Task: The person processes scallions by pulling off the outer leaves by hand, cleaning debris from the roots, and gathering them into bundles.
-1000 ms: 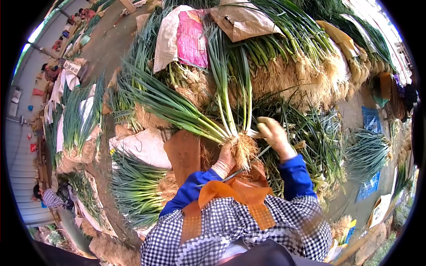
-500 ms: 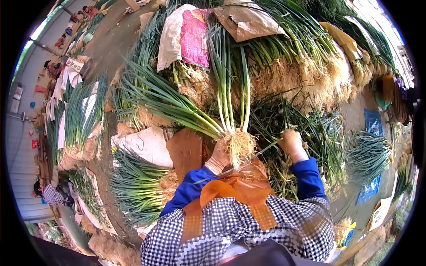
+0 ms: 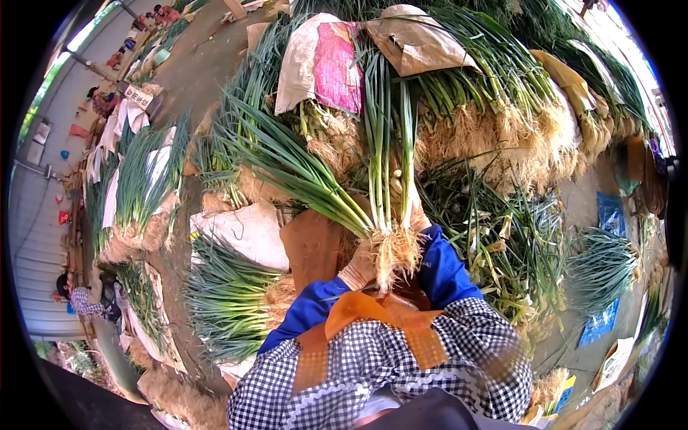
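Long green onions with white stems and shaggy roots (image 3: 396,252) stand fanned out in front of my chest, their leaves spreading up and to the left. My left hand (image 3: 359,265) grips this bunch at the left side of the roots. Close behind the stems on the right is my right hand (image 3: 417,215), partly hidden by them; its fingers reach up around the white stems, but their exact hold is unclear. An orange-brown apron (image 3: 358,307) lies below the roots.
A large row of onions (image 3: 502,136) with sacks over it lies ahead. Loose trimmed leaves (image 3: 494,236) are heaped at right. Another bundle (image 3: 229,297) lies at left, and a smaller one (image 3: 602,269) at far right. A person (image 3: 87,301) sits at far left.
My right hand has come back from over the leaf heap to the right side of the bunch. My left hand keeps its hold at the roots. The view has shifted slightly.
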